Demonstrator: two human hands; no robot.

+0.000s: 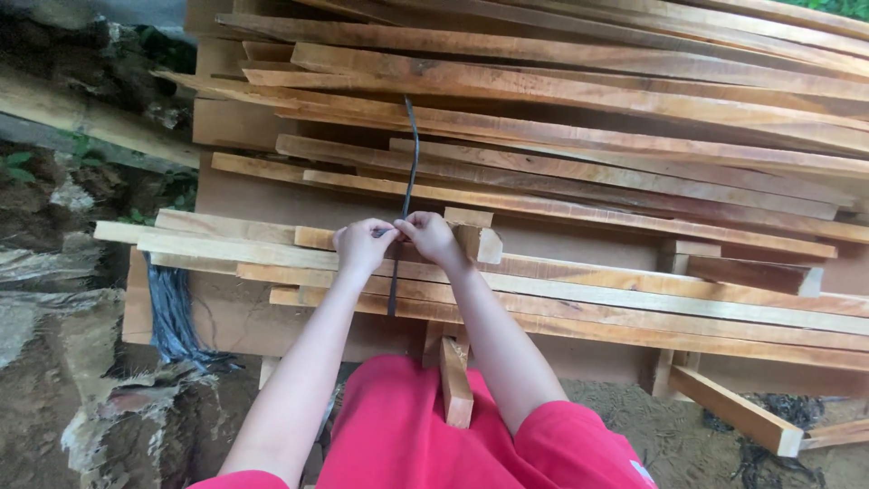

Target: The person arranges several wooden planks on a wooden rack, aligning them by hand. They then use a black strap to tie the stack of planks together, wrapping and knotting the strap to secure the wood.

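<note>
1. The left hand (362,244) and the right hand (431,237) meet at the near edge of a pile of long, rough-sawn, pale brown wooden slats (579,154).
2. Both hands pinch a thin, dark grey flat strap (409,163); the grip of each is narrow, fingertips closed on the strap where the two hands almost touch.
3. From the hands, the strap runs up and away across the top of the slats in a slight curve, and a shorter length hangs down over the near slats, just between the forearms.
4. The near bundle of slats (561,299) lies crosswise under the hands, on a flat brown board desk (272,317) that carries the whole pile.
5. A short, squared, light wood block (477,237) sits touching the right hand on its outer side.
6. A narrow upright wooden stick (455,380) stands below the desk edge, in front of the person's red clothing (407,435).
7. A bunch of dark strands (170,312) hangs at the left end of the desk.
8. Bare earth and stones (54,380) lie to the left.
</note>
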